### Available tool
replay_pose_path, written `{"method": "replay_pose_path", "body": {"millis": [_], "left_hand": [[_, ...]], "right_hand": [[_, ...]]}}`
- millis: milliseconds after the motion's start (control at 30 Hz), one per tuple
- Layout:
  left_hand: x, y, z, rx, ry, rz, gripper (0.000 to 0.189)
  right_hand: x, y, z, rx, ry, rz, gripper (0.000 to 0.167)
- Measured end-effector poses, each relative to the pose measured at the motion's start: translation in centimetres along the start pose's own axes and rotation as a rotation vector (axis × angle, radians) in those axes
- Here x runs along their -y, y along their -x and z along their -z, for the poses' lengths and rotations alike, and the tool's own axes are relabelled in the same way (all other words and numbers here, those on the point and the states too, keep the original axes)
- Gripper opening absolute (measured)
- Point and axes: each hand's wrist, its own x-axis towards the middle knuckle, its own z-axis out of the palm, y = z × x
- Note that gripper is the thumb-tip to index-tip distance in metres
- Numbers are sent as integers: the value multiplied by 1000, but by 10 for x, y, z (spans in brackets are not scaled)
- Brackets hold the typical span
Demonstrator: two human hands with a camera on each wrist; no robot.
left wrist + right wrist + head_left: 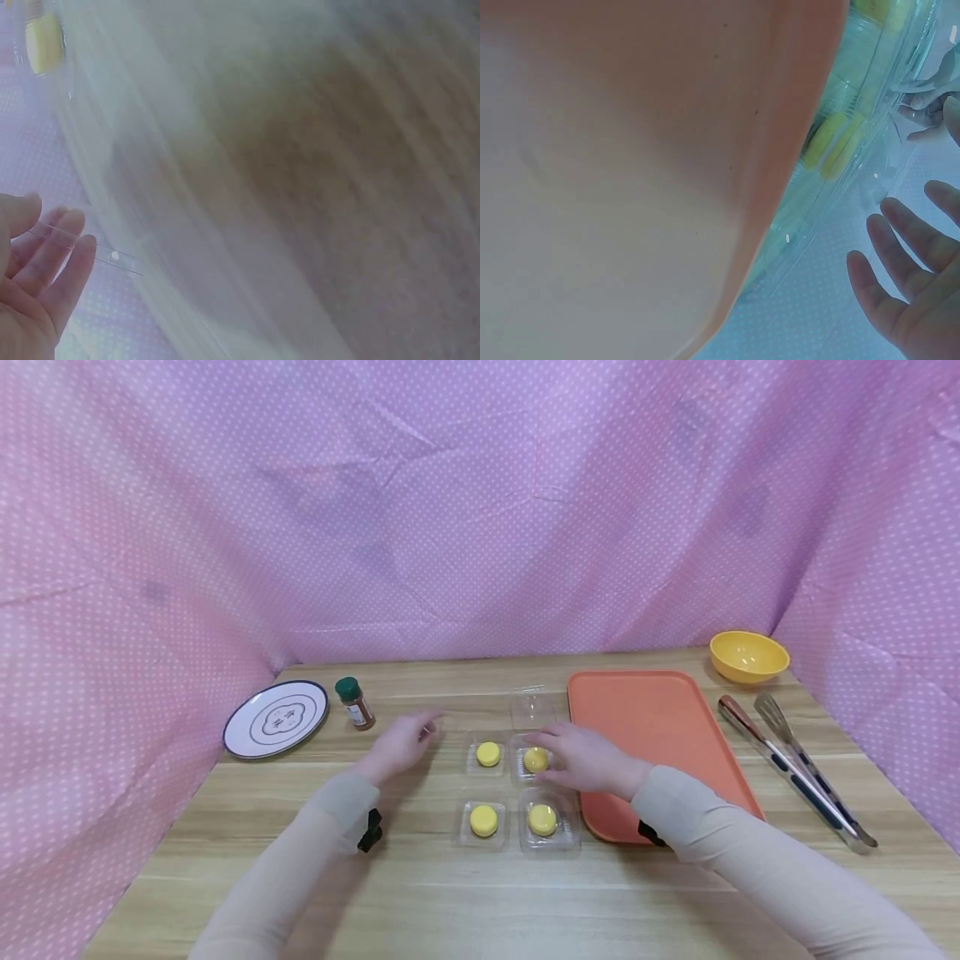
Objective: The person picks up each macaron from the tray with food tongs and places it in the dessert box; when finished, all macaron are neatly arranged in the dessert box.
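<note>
Yellow macarons (483,820) sit in several small clear plastic boxes (459,839) in the middle of the table. My left hand (397,745), left of the boxes, pinches the edge of a thin clear plastic lid (116,259) between thumb and fingers; most of the lid is hard to make out. My right hand (588,758) hovers at the back right box, fingers spread apart and slightly bent, in front of its macaron (536,760). Behind that box stands its raised clear lid (532,706). Whether the right fingertips touch the box cannot be told.
Right of the boxes lies an orange tray (637,710), partly under my right forearm. Farther right are a yellow bowl (750,657), tongs (787,768) and a slotted metal utensil (776,714). A white plate (251,727) and a green-capped spice jar (356,703) stand at the left.
</note>
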Motion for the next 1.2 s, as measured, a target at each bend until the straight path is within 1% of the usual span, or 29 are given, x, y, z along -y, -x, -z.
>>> {"method": "replay_pose_path", "body": {"millis": [100, 233, 333, 400, 500, 600, 700, 833, 900, 1000, 1067, 1200], "left_hand": [[1, 3, 4, -29, 11, 9, 38], [2, 4, 11, -78, 82, 55, 36], [2, 3, 16, -125, 147, 112, 35], [3, 3, 19, -156, 190, 159, 35], [3, 4, 22, -190, 317, 223, 35], [2, 5, 24, -209, 506, 290, 36], [-4, 4, 24, -226, 690, 352, 38], [-15, 1, 21, -247, 873, 373, 42], [-21, 0, 18, -257, 928, 371, 42], [-29, 1, 14, -277, 968, 387, 42], [-35, 1, 10, -282, 978, 388, 43], [-44, 1, 4, -256, 1018, 364, 45]], "right_hand": [[0, -2, -1, -11, 0, 11, 58], [3, -4, 0, -16, -38, 13, 55], [5, -6, 2, -19, -61, 10, 52], [5, -6, 2, -25, -56, 6, 52], [6, -7, 3, -28, -41, -11, 54], [6, -8, 2, -33, -29, -25, 56], [7, -10, 1, -49, -27, -22, 55], [6, -12, 2, -66, -41, -39, 56], [7, -13, 3, -65, -51, -63, 58], [8, -15, 6, -68, -59, -93, 62], [8, -17, 7, -74, -63, -102, 64], [8, -20, 9, -92, -78, -115, 65]]}}
